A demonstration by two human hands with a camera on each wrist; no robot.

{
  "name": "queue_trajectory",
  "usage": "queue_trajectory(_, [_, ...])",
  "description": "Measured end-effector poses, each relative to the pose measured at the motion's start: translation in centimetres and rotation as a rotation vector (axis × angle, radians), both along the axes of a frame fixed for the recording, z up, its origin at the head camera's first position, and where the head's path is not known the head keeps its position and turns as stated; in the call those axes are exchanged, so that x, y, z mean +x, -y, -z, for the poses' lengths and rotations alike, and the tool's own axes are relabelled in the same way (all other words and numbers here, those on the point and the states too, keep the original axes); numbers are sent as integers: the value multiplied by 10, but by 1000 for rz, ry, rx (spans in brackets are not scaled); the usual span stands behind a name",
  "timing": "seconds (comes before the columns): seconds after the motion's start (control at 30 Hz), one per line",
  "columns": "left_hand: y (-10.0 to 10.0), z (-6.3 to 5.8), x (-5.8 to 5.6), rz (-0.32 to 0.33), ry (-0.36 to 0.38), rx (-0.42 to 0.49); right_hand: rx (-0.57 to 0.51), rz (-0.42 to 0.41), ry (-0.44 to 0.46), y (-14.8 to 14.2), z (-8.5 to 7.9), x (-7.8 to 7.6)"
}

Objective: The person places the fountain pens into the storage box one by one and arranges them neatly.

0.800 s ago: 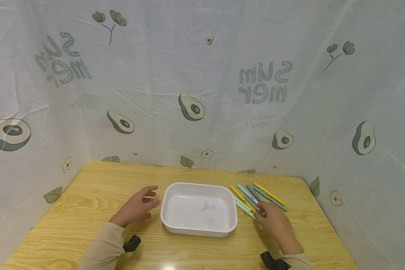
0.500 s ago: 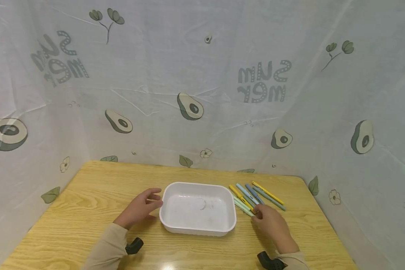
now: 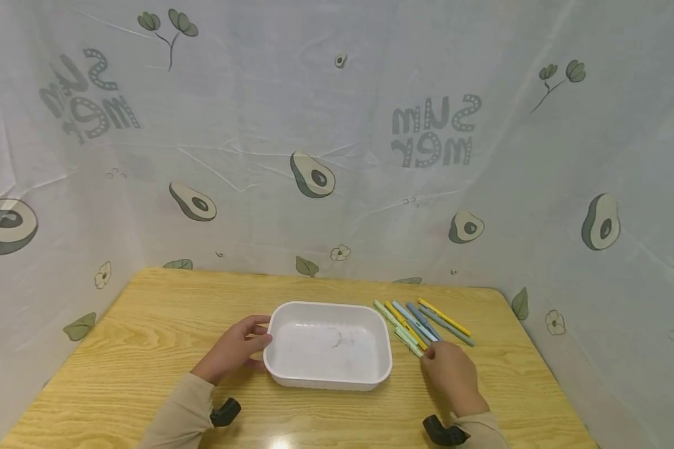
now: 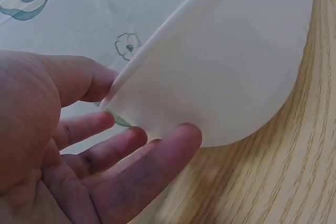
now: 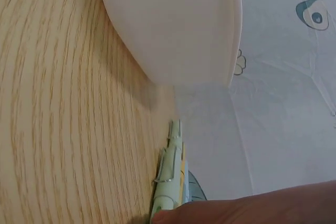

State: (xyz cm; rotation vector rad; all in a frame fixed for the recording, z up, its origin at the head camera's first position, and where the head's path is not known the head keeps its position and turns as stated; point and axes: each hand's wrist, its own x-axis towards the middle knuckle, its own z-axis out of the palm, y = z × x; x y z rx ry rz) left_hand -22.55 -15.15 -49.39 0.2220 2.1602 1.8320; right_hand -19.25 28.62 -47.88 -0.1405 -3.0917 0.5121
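Observation:
A white plastic tray [image 3: 328, 345] stands in the middle of the table. My left hand [image 3: 233, 348] is at its left end, thumb over the rim and fingertips against the outer wall; the left wrist view shows the thumb on the rim [image 4: 157, 35]. To the tray's right, my right hand [image 3: 452, 374] has curled fingers at the near end of a light green pen [image 3: 408, 343]. In the right wrist view a finger presses on this light green pen [image 5: 167, 182]. A second light green pen [image 3: 385, 312] lies just beyond, beside a yellow pen [image 3: 407, 325].
Farther right lie a pale blue pen [image 3: 412, 319], a darker blue pen [image 3: 423, 318], a grey-green pen [image 3: 449, 327] and another yellow pen [image 3: 444, 317], roughly side by side. The wooden table [image 3: 213, 293] ends at a printed curtain [image 3: 247, 125] at the back and sides.
My left hand has moved right onto the tray's rim. A light green pen has slid away from me along the yellow one, and my right hand has shifted slightly left.

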Motion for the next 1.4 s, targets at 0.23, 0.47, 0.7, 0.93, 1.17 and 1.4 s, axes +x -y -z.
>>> queue_trajectory(0.23, [-4,1,0,-30,1,-18,-23,67,4,-5,0,-3])
queue_trajectory(0.47, [-6,0,0,-4,5,-13,-31,88,3,1,2,-8])
queue_trajectory(0.7, [-7,-5,-2,43,2,-42,-40,53,1,16,6,-16])
queue_trajectory(0.93, [-12,-6,-7,45,11,-43,-58,64,-34,22,14,-23])
queue_trajectory(1.17, [-11,-7,-5,55,9,-49,-106,14,-69,23,10,-25])
queue_trajectory(1.4, [-10,-9,-4,45,39,-35,-322,0,-98,23,-13,-22])
